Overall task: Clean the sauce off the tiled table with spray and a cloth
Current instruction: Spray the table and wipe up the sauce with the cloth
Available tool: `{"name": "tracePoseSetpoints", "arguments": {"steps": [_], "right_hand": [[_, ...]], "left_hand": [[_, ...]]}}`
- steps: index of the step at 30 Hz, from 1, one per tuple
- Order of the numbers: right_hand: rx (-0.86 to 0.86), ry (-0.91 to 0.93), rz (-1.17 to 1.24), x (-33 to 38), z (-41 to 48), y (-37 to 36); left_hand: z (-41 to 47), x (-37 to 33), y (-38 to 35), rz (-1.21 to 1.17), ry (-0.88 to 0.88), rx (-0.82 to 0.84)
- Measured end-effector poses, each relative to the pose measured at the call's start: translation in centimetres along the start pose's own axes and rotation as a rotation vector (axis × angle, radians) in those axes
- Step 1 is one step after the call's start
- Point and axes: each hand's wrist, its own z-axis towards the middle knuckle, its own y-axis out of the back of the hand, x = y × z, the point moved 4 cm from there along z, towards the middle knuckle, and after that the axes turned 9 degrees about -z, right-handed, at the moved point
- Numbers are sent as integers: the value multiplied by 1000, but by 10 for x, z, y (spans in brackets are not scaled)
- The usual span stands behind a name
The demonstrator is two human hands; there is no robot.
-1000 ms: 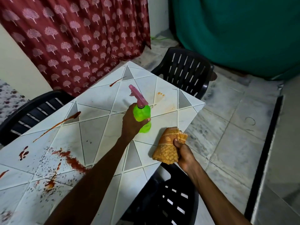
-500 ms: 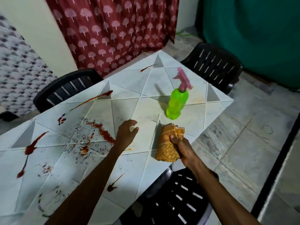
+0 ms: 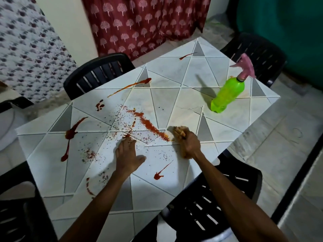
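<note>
A tiled table [image 3: 174, 79] in white and grey, streaked and spattered with red sauce [image 3: 150, 125], stands on a pale stone floor [image 3: 279, 145]. Black plastic chairs [image 3: 97, 74] ring it, with a red tree-print curtain [image 3: 139, 23] and a green drape [image 3: 279, 32] behind. A green spray bottle [image 3: 227, 93] with a pink trigger stands upright near the table's far right corner, well apart from both hands; its contents cannot be made out. The right hand [image 3: 190, 144] grips a bunched yellow cloth [image 3: 178, 131], pressed to the tiles at the near end of the longest streak. The left hand [image 3: 127, 156] lies flat nearby, fingers straight.
</note>
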Motion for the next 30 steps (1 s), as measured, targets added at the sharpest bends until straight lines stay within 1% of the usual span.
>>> {"name": "tracePoseSetpoints", "arguments": {"steps": [3,5,9,11,14,16,19,24,28,30], "right_hand": [[33,25,70,26,-13,-29],[73,48,75,39,-24,-53],[187,148,75,66,-59,-90],[243,169,76,73,-73,-106],[351,231,40,79,-85,-120],[387,266,27,78,-85,-115],[349,273,49,73,-73,-83],[186,224,101,59,-24,-10],[-11,163,-3,57,31,26],[-57,100,-49,57,53,24]], "left_hand": [[-12,17,4,26,24,7],[-16,28,5,21,36,14],[-22,50,4,39,82,67],[-25,56,3,9,64,78],[-29,59,5,-51,42,64],[-28,59,7,-79,34,58],[-23,60,10,-110,57,26],[-15,71,17,-127,65,-100],[-13,86,23,-82,131,-117],[-13,94,22,-77,148,-93]]}}
